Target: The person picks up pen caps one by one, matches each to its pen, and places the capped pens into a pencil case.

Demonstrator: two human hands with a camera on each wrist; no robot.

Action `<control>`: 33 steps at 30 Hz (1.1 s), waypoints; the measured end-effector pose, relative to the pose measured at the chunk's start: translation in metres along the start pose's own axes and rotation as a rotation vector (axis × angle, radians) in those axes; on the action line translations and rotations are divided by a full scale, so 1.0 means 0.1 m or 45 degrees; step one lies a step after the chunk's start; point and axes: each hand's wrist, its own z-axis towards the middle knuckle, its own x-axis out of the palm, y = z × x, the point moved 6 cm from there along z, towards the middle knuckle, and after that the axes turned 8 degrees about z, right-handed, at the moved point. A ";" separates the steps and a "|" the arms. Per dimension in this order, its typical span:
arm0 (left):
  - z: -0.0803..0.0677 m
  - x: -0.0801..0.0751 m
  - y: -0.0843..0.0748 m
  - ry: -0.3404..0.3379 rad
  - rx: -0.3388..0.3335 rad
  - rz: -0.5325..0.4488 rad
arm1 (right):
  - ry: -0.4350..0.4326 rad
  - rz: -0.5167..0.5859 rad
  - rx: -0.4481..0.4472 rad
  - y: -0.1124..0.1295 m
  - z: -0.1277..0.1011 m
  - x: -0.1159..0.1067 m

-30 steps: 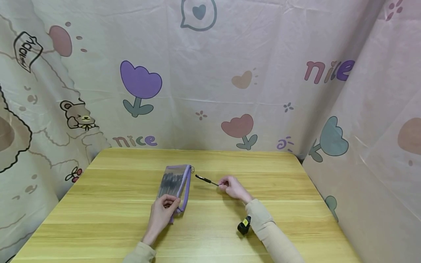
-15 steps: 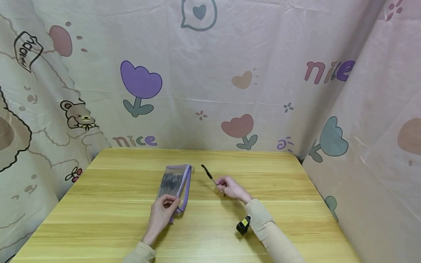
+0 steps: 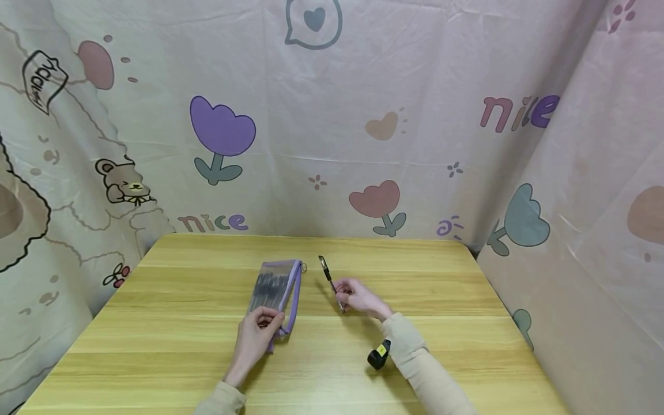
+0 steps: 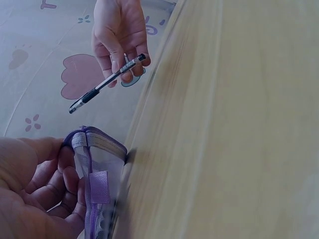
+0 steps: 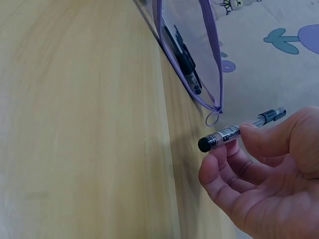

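In the head view a clear pencil pouch (image 3: 269, 288) with purple edging lies left of centre, with several dark pens visible inside. Its zipped side gapes, as the right wrist view shows at the purple zipper edge (image 5: 215, 47). My left hand (image 3: 255, 334) pinches the pouch's near edge between thumb and fingers. To the right, my right hand (image 3: 359, 297) holds a clear pen (image 3: 325, 270) with black ends between thumb and fingertips, above the table and apart from the pouch. The pen slants in the left wrist view, below the right hand (image 4: 119, 35).
A black tape measure (image 3: 378, 355) with a yellow label sits by my right sleeve (image 3: 415, 351). The wood-grain table (image 3: 155, 323) stretches on both sides. Printed curtains (image 3: 311, 115) hang behind it and at its sides. A small ring (image 5: 212, 119) hangs from the zipper end.
The pen has swung from nearly level to steeply slanted in my right hand, which has moved slightly left. The tape measure has shifted a little left. My left hand and the pouch stay put.
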 end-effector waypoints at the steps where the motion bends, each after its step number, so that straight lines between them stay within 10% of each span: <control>1: 0.00 0.00 0.00 -0.003 0.002 0.000 | 0.004 0.013 -0.002 0.00 0.01 0.01; 33: 0.00 0.01 -0.02 0.007 0.026 -0.015 | 0.041 0.637 0.265 -0.05 0.34 0.63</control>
